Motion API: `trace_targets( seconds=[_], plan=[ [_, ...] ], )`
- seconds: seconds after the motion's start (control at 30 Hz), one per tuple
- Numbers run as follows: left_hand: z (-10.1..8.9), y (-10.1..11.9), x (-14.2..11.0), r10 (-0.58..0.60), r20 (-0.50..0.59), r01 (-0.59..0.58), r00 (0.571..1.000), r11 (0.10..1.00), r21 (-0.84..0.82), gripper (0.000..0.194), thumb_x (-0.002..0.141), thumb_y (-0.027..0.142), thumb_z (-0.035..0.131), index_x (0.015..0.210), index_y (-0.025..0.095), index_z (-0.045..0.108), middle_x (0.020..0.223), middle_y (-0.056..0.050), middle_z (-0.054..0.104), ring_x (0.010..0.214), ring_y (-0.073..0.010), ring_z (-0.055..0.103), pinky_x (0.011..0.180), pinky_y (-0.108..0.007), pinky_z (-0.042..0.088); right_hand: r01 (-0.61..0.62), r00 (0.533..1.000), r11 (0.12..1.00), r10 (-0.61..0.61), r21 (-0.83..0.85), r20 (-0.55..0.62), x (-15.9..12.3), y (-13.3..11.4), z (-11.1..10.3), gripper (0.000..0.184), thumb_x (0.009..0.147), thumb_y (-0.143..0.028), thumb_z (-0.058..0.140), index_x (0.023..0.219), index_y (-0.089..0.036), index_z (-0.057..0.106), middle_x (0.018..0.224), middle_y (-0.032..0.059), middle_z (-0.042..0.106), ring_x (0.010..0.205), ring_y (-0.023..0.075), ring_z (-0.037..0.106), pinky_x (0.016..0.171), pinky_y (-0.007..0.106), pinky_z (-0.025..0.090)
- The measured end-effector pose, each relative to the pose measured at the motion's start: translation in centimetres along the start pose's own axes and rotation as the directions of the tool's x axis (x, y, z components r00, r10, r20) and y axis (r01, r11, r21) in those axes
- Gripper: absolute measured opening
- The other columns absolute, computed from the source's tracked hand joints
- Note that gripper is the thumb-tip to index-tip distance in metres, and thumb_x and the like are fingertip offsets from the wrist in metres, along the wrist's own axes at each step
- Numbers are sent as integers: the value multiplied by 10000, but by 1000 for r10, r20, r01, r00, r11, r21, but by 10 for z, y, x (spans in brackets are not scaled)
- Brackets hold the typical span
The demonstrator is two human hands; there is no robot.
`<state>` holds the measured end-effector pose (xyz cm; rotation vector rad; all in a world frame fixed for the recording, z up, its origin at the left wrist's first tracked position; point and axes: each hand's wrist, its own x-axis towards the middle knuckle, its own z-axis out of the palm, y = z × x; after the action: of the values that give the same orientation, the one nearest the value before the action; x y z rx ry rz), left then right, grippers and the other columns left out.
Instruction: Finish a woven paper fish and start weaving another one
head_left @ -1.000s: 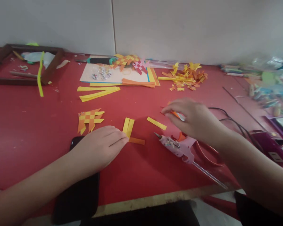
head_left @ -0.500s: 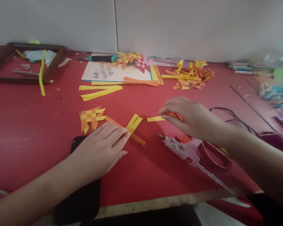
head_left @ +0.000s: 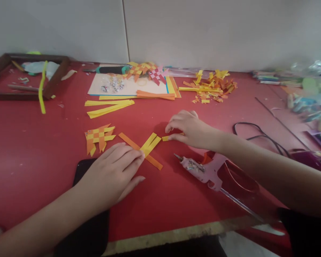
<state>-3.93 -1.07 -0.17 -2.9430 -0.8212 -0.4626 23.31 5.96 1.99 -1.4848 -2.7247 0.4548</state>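
Since the earlier frames, the right hand [head_left: 188, 130] has moved left, toward the crossed strips, and the orange strip [head_left: 155, 162] now slants where it lay nearly level. The left hand [head_left: 120, 166] reaches in from the lower left, palm down, its fingertips on the lower end of 2 yellow strips [head_left: 151, 143] where they cross over the orange strip at the middle of the frame. Its fingers lie close together, with the thumb apart; I cannot tell whether they pinch or only press.

The right hand arches in from the right, thumb and forefinger a narrow gap apart. The thumb covers part of a short yellow strip [head_left: 165, 138]; any grip is hidden.

A pink glue gun [head_left: 200, 169] lies below the right forearm, nozzle toward upper left. A black phone [head_left: 97, 230] sits partly under the left arm. A woven paper fish [head_left: 97, 137] lies on the red worktop [head_left: 155, 203], left of the strips. Longer yellow strips [head_left: 109, 107], a paper stack [head_left: 133, 88] and a scrap heap [head_left: 216, 87] lie farther up.
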Motion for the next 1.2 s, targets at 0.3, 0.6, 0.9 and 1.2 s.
trace_targets(
  seconds=[0.3,0.6,0.9,1.2],
  plan=[
    [-4,-3,2,-184,37,188,982,957,-222,367,951,287,507,1255,113,614,1209,-163,638,1104,-340,566,951,-561,471,-50,997,985,39,166,64,-3,-13,-12,120,905,-233,513,814,-191,580,856,40,646,887,206,531,832,372,366],
    [-28,4,47,-584,465,630,665,103,-770,306,827,508,679,855,206,721,687,-2,685,558,-126,646,534,-212,525,-47,998,753,8,656,62,-14,-51,-33,66,814,-295,658,798,-232,662,748,-39,683,641,98,593,588,231,438],
    [-13,7,40,-665,479,441,573,-242,-864,234,776,430,779,722,209,720,654,36,672,543,-52,610,538,-114,524,-70,975,564,211,823,-63,-39,-48,-10,206,797,-364,728,920,-211,666,789,-5,686,670,109,628,599,231,518],
    [-5,8,38,-656,457,363,601,-285,-887,178,746,324,826,770,203,698,770,29,701,679,-77,666,674,-167,585,-73,919,618,346,783,-188,-44,-52,-11,169,820,-372,725,851,-207,708,688,-15,671,550,82,597,456,175,491]
  ],
)
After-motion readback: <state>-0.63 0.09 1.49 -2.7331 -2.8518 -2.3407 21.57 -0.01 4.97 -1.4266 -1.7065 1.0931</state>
